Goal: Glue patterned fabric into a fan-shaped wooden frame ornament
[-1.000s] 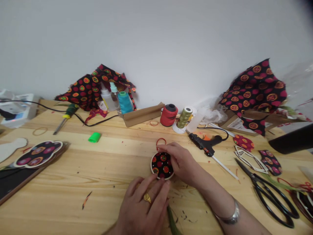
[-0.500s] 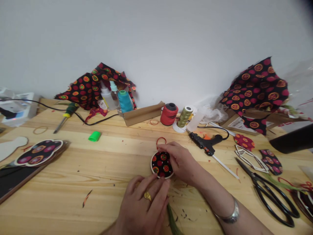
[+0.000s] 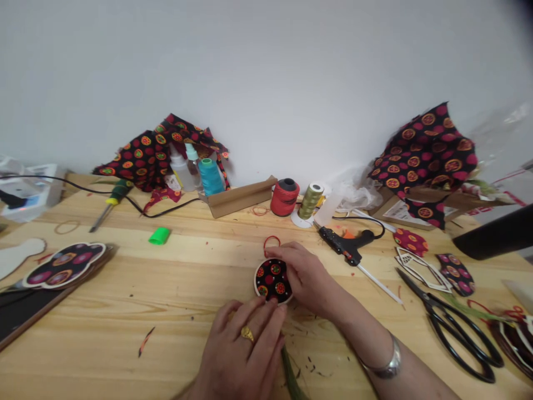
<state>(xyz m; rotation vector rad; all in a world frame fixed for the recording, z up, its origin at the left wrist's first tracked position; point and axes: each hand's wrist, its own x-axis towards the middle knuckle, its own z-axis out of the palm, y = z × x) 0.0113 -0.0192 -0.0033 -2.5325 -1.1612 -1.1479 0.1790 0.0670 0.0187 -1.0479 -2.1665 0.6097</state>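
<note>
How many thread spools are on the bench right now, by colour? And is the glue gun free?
Teal spool: 1
Red spool: 1
Olive-gold spool: 1
Total: 3
The glue gun lies untouched. The left hand and the right hand are both on the fabric-covered disc.

Printed cloth disc [image 3: 271, 279], matt wood table [image 3: 125, 311]

Fabric-covered disc [image 3: 271, 279] flat on table
</note>
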